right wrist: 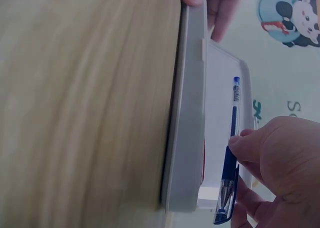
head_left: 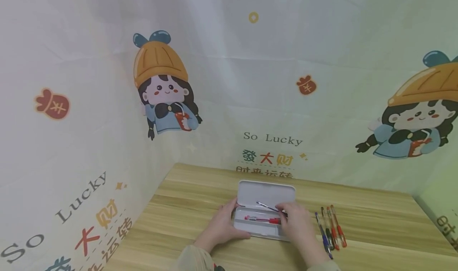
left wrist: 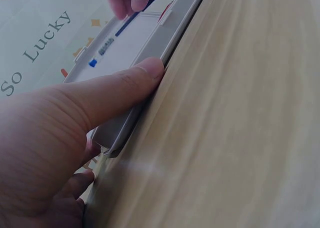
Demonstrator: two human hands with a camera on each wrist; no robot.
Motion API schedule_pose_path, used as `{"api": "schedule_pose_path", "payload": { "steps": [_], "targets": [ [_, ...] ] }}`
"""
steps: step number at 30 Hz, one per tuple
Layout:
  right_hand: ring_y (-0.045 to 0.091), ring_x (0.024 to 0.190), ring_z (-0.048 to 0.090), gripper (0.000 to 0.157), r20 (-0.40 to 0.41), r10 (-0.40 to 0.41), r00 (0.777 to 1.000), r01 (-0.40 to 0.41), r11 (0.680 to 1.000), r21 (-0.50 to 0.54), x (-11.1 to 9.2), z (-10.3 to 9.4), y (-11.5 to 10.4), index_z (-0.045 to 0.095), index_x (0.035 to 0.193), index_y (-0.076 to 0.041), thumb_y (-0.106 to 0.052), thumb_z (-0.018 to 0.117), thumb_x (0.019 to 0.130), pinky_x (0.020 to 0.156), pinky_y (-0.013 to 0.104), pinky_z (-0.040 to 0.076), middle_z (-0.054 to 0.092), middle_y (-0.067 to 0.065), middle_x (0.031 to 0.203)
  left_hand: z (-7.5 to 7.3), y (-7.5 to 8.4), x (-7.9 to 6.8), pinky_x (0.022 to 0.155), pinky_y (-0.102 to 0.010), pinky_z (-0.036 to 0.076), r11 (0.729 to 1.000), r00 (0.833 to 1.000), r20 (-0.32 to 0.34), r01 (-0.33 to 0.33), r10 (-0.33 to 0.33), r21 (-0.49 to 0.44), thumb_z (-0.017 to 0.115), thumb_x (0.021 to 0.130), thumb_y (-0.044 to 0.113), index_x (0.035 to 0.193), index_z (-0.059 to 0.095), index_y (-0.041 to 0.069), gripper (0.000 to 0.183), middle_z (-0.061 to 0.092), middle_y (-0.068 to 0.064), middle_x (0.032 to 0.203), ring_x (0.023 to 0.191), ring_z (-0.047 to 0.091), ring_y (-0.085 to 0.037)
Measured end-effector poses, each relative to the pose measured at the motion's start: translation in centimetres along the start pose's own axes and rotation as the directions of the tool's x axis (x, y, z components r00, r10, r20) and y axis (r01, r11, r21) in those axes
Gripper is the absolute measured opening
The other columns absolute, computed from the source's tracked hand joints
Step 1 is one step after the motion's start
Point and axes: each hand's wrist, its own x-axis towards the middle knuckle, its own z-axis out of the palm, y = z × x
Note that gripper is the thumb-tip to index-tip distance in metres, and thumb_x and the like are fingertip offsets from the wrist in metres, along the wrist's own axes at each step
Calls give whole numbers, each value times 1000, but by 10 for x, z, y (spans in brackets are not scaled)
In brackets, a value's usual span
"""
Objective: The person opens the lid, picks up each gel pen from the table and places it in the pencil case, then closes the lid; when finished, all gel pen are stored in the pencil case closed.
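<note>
An open pencil case (head_left: pixel 250 228) lies on the table with its pale lid (head_left: pixel 266 192) tipped back. My left hand (head_left: pixel 224 226) grips its left end, the thumb (left wrist: pixel 150 68) along the front edge and the fingers round the side. Over the case, my right hand (head_left: pixel 297 222) pinches a clear-barrelled blue gel pen (right wrist: pixel 230 160) between thumb and fingers. The pen is tilted, its capped end toward my palm side. Inside the case a red pen (head_left: pixel 262 220) lies lengthwise, its right end partly hidden by my right hand.
Right of the case lie several pens side by side: a blue pen (head_left: pixel 324 237), a black pen (head_left: pixel 328 233) and red pens (head_left: pixel 338 227). The wooden table (head_left: pixel 171 207) meets a printed cloth backdrop (head_left: pixel 222 112) behind and at the left.
</note>
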Motion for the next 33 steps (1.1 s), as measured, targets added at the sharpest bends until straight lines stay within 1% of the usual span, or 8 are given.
{"api": "schedule_pose_path", "payload": {
  "steps": [3, 5, 8, 10, 14, 21, 29, 33],
  "targets": [
    [36, 99, 76, 17, 17, -22, 1000, 22, 1000, -21, 3, 4, -5, 82, 100, -14, -4, 84, 86, 80, 57, 60, 84, 7, 105, -1, 0, 0, 141, -65, 18, 1000, 1000, -7, -13, 13, 3, 105, 68, 45, 171, 37, 13, 127, 55, -16, 167, 161, 45, -40],
    [35, 99, 75, 17, 46, -19, 999, 20, 999, -31, 4, 6, -8, 82, 100, -15, -5, 84, 86, 79, 55, 60, 84, 7, 105, -1, 0, -1, 141, -66, 18, 1000, 1000, -7, -21, 21, 0, 105, 68, 45, 170, 38, 12, 127, 56, -16, 165, 160, 45, -40],
    [34, 99, 75, 16, 97, -5, 995, 9, 999, -42, 6, 8, -13, 83, 101, -16, -7, 84, 88, 80, 54, 59, 84, 6, 106, -2, 1, -2, 140, -68, 18, 999, 999, -9, -32, 32, -12, 105, 68, 44, 170, 38, 10, 126, 59, -16, 163, 159, 47, -41],
    [33, 101, 75, 16, 137, 11, 991, -5, 999, -46, 7, 9, -16, 83, 103, -17, -8, 83, 90, 84, 53, 58, 84, 5, 108, -2, 2, -2, 140, -68, 18, 999, 999, -12, -35, 35, -16, 105, 68, 43, 170, 38, 9, 127, 60, -16, 161, 158, 47, -41],
    [31, 102, 74, 16, 179, 18, 984, -8, 998, -56, 9, 11, -21, 83, 104, -18, -9, 83, 91, 87, 53, 58, 84, 4, 108, -3, 2, -2, 141, -68, 17, 999, 999, -16, -33, 33, -11, 105, 68, 42, 170, 37, 8, 127, 62, -15, 159, 159, 47, -42],
    [30, 103, 74, 15, 209, -7, 978, 19, 998, -54, 7, 17, -24, 84, 102, -21, -11, 84, 91, 94, 55, 59, 85, 3, 110, -2, 3, -3, 141, -68, 16, 1000, 1000, -6, -25, 25, -18, 105, 67, 43, 171, 36, 9, 129, 61, -15, 160, 160, 45, -43],
    [30, 105, 74, 14, 214, 12, 977, -4, 999, -38, 7, 18, -23, 84, 104, -18, -11, 83, 92, 97, 56, 59, 85, 5, 110, -2, 3, -3, 140, -69, 16, 999, 999, -9, -35, 35, -15, 105, 67, 42, 171, 35, 9, 130, 62, -16, 159, 159, 46, -43],
    [30, 105, 74, 15, 196, 22, 980, -20, 1000, -13, 6, 17, -22, 83, 104, -17, -9, 83, 91, 99, 58, 59, 84, 6, 109, -2, 4, -3, 140, -69, 17, 999, 999, -8, -37, 37, -5, 105, 67, 43, 171, 36, 10, 129, 60, -17, 162, 159, 46, -43]
  ]
}}
